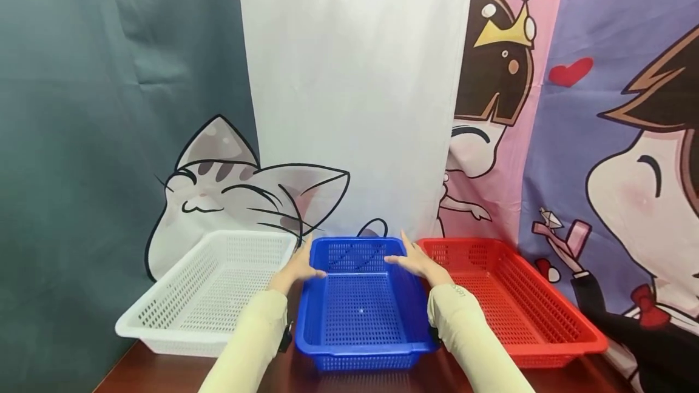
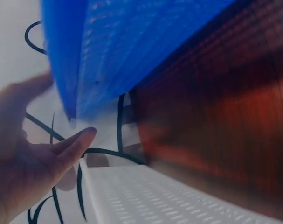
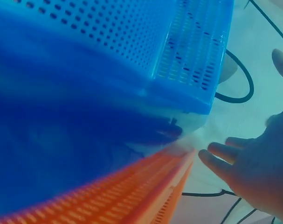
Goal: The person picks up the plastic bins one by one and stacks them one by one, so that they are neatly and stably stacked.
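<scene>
A blue perforated plastic basket [image 1: 367,349] stands in the middle, nothing lying in it. Over its far left corner is my left hand [image 1: 297,267], fingers extended and thumb spread toward the inside. In the left wrist view, the thumb and fingers of that hand [image 2: 36,163] are spread around the end of the blue rim [image 2: 69,93]. My right hand [image 1: 419,261] hovers by the far right corner, thumb pointing inward. The right wrist view shows its fingers [image 3: 218,161] straight, apart from the blue basket [image 3: 118,32]. Neither hand grips anything.
A white basket [image 1: 164,333] stands to the left and a red basket [image 1: 573,344] to the right, both close beside the blue one. All three rest on a dark reddish-brown table [image 1: 284,375]. Behind hangs a printed cartoon curtain [image 1: 355,90].
</scene>
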`<action>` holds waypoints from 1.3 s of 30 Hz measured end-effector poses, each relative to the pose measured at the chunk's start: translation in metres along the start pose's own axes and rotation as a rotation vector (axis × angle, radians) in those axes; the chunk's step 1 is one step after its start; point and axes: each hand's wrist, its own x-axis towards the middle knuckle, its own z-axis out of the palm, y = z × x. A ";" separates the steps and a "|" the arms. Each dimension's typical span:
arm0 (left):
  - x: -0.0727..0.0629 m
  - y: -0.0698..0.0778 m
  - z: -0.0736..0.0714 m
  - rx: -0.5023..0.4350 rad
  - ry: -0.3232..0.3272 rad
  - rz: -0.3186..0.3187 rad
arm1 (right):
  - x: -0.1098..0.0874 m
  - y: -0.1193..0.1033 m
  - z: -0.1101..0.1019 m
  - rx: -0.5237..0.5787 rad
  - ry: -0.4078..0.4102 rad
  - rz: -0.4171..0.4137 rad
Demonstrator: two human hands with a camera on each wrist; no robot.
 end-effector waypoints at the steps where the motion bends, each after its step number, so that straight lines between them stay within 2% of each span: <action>1: -0.002 -0.002 0.004 0.001 -0.002 -0.006 | 0.000 0.001 0.001 -0.002 -0.008 0.007; 5: -0.005 -0.005 0.011 -0.017 0.012 -0.022 | 0.001 0.006 0.001 0.024 -0.041 0.016; 9: -0.005 -0.007 0.011 -0.041 0.020 -0.033 | 0.000 0.010 -0.002 0.129 -0.135 0.002; 12: -0.004 -0.007 0.009 -0.067 -0.002 -0.052 | -0.003 0.014 -0.004 0.175 -0.186 0.012; 16: -0.002 -0.008 0.007 -0.098 -0.036 -0.080 | -0.005 0.018 -0.006 0.171 -0.218 0.070; 21: 0.000 -0.017 0.005 -0.100 -0.061 -0.104 | -0.006 0.022 -0.005 0.227 -0.250 0.115; 24: 0.006 -0.025 0.006 -0.053 -0.068 -0.111 | -0.008 0.024 -0.003 0.250 -0.258 0.130; 27: 0.019 -0.038 0.010 -0.010 -0.070 -0.132 | -0.009 0.026 -0.003 0.248 -0.274 0.128; 28: 0.027 -0.048 0.014 -0.006 -0.067 -0.107 | -0.009 0.027 -0.003 0.253 -0.274 0.127; 31: 0.034 -0.053 0.020 0.001 -0.071 -0.120 | -0.009 0.029 -0.004 0.250 -0.271 0.130; 34: 0.028 -0.042 0.019 -0.041 -0.071 -0.130 | -0.010 0.032 -0.006 0.249 -0.267 0.144; 35: 0.021 -0.030 0.015 -0.053 -0.076 -0.166 | -0.011 0.033 -0.007 0.238 -0.271 0.147; 39: 0.006 -0.012 0.010 -0.065 -0.072 -0.140 | -0.016 0.034 -0.008 0.181 -0.273 0.160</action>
